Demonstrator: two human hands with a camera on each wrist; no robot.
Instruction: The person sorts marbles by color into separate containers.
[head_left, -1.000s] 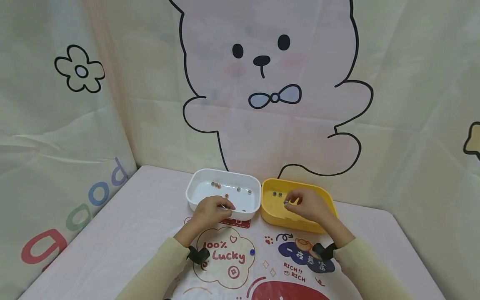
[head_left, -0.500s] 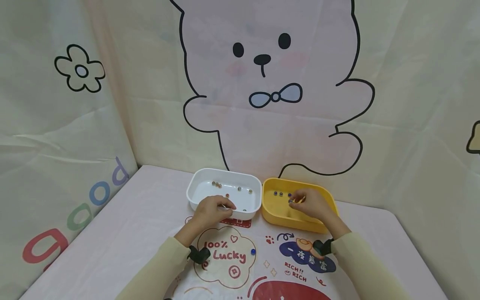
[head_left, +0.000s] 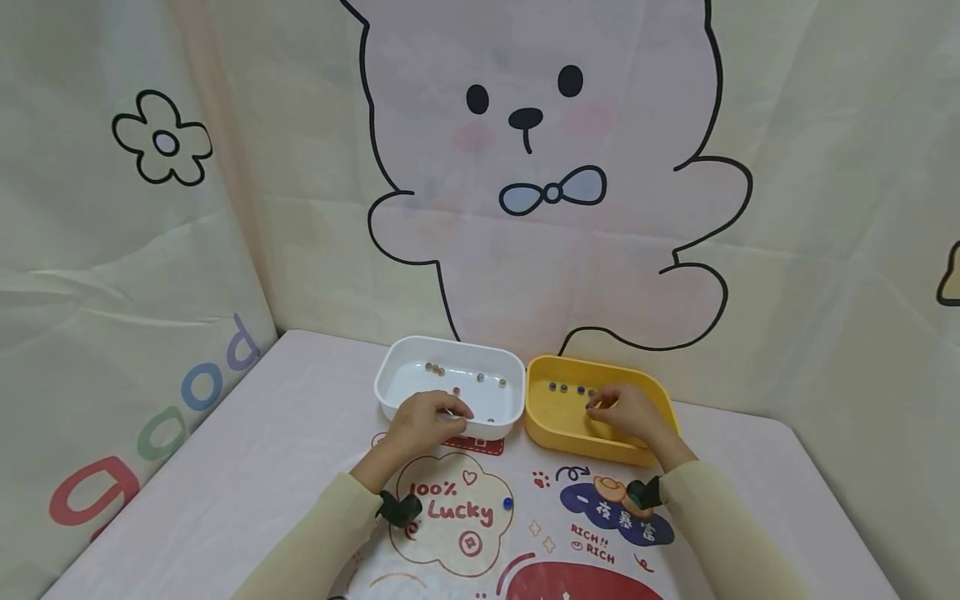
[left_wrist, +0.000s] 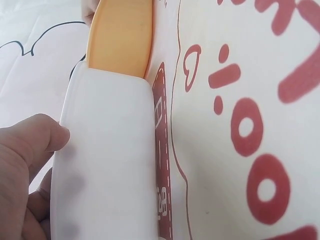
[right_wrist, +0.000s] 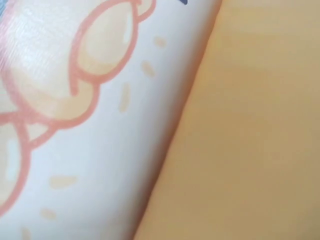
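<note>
My left hand [head_left: 423, 421] holds the near rim of a white plastic tub [head_left: 390, 398], fingers on its inner side. In the left wrist view the thumb [left_wrist: 59, 136] lies at the tub's rim and finger shadows show through the wall. Small amber and pale marbles [head_left: 502, 383] are scattered in this tub. My right hand [head_left: 626, 411] reaches into a yellow tub [head_left: 551, 421], its thumb and index finger pinching a small dark blue marble [head_left: 590, 406]. Several blue marbles [head_left: 564, 388] lie in a row just behind the fingertips. The right wrist view shows no fingers.
The two tubs stand side by side near the back of the table [head_left: 300, 417], before a bear-print cloth [head_left: 540, 275]. One blue marble [head_left: 507, 503] lies on the printed tablecloth in front of the white tub.
My right hand has shifted rightward inside the yellow tub with a marble at its fingertips. More blue marbles of the row now show behind it. The left hand has stayed on the white tub.
</note>
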